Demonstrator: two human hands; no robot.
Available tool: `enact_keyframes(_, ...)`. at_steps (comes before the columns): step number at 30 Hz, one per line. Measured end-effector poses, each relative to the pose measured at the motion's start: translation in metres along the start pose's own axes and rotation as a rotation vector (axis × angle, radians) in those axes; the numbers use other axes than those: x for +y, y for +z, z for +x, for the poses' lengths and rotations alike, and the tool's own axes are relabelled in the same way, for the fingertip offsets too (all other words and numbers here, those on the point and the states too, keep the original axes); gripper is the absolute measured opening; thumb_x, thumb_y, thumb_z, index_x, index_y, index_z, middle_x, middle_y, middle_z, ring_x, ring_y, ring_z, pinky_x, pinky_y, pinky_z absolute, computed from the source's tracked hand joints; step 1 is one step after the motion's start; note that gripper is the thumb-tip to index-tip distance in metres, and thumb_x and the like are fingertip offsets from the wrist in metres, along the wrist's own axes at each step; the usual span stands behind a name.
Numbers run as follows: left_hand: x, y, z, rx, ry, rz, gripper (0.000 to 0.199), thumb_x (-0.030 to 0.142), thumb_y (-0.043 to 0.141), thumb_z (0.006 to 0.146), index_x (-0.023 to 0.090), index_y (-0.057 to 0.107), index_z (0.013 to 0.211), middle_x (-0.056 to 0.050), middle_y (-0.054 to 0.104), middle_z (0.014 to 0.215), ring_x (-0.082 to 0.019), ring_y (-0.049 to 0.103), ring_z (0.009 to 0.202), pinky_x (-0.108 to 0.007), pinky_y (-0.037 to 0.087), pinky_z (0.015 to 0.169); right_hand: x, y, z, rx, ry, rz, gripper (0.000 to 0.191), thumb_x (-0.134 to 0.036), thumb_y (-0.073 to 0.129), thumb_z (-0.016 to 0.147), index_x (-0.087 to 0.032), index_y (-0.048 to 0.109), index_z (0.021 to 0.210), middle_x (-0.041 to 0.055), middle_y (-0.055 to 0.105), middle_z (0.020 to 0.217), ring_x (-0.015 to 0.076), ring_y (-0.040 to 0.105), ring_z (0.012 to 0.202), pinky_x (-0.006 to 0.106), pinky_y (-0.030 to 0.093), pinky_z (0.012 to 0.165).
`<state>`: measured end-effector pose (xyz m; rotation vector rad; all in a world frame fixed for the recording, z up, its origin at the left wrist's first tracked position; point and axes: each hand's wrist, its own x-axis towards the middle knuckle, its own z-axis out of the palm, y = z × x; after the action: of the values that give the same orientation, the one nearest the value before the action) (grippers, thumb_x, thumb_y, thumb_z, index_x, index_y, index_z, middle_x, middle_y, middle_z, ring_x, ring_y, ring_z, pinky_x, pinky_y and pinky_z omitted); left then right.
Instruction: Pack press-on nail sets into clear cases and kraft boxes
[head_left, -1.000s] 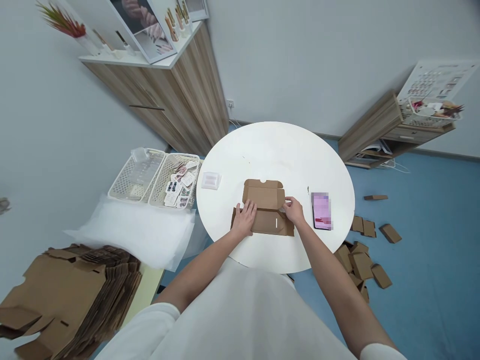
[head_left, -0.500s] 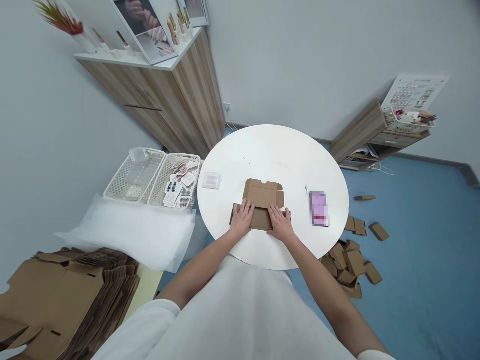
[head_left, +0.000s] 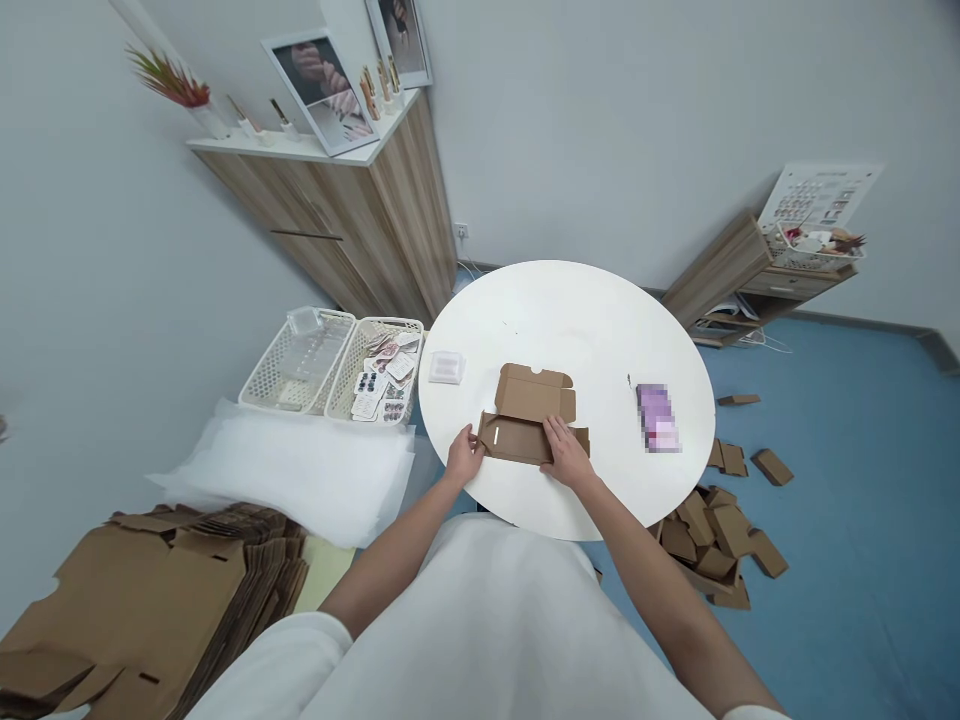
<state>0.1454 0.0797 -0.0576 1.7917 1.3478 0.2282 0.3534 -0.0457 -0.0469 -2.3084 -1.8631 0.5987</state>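
Note:
A partly folded brown cardboard box [head_left: 517, 438] lies on the white round table [head_left: 555, 320], its lid panel laid back toward the far side. At the box's left end, my left hand [head_left: 466, 457] has its fingers closed on the raised side flap. My right hand [head_left: 568, 453] rests on the right part of the box, fingers stretched out over the inner panel and pressing on it. A small slot shows near the box's left end.
A clear plastic case [head_left: 447, 367] and a pixelated purple packet [head_left: 658, 418] sit on the table. White baskets [head_left: 375, 372], foam sheets [head_left: 300, 455] and a stack of flat cardboard [head_left: 150, 590] are at left. Folded boxes [head_left: 712, 535] are piled on the blue floor at right.
My left hand has slid left from the box's inner panel to its left end, where the flap now stands up. My right hand stays on the right part. The whole view has shifted slightly.

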Motion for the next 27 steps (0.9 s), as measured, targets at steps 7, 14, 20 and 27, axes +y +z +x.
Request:
enact_keyframes(7,0.006,-0.009,0.002,0.023,0.035,-0.128,0.028,0.019,0.051,0.076,0.014,0.057,0.103,-0.008,0.064,0.088,-0.017,0.059,0.082,-0.028,0.045,0.074,-0.014,0.008,-0.004,0.028,0.074,0.057,0.099,-0.027,0.066,0.060,-0.014,0.005,0.138,0.0113,0.014,0.144,0.0258,0.006,0.132,0.041,0.018,0.105)
enact_keyframes(14,0.015,-0.010,-0.009,0.002,0.167,-0.101,0.034,0.030,0.059,0.070,0.014,0.056,0.100,-0.009,0.059,0.094,-0.016,0.057,0.079,-0.028,0.045,0.071,-0.033,0.013,-0.003,0.047,0.078,0.059,0.097,-0.027,0.065,0.060,-0.013,0.007,0.137,0.0125,0.015,0.143,0.0251,0.005,0.133,0.039,0.015,0.106)
enact_keyframes(20,0.017,-0.017,-0.008,-0.105,0.161,-0.034,0.044,0.043,0.055,0.073,0.014,0.051,0.106,-0.011,0.056,0.104,-0.018,0.057,0.086,-0.028,0.044,0.071,-0.039,0.012,-0.001,0.021,0.077,0.035,0.103,-0.033,0.066,0.059,-0.013,0.001,0.137,0.0138,0.010,0.144,0.0269,0.002,0.132,0.043,0.015,0.106)
enact_keyframes(27,0.017,-0.022,0.010,-0.193,0.084,0.206,0.021,0.027,0.043,0.081,0.015,0.056,0.094,-0.008,0.064,0.092,-0.018,0.058,0.086,-0.027,0.041,0.072,-0.038,0.006,-0.002,-0.066,0.018,-0.011,0.110,-0.041,0.068,0.055,-0.015,-0.001,0.137,0.0128,0.001,0.145,0.0291,-0.001,0.132,0.044,0.018,0.104)
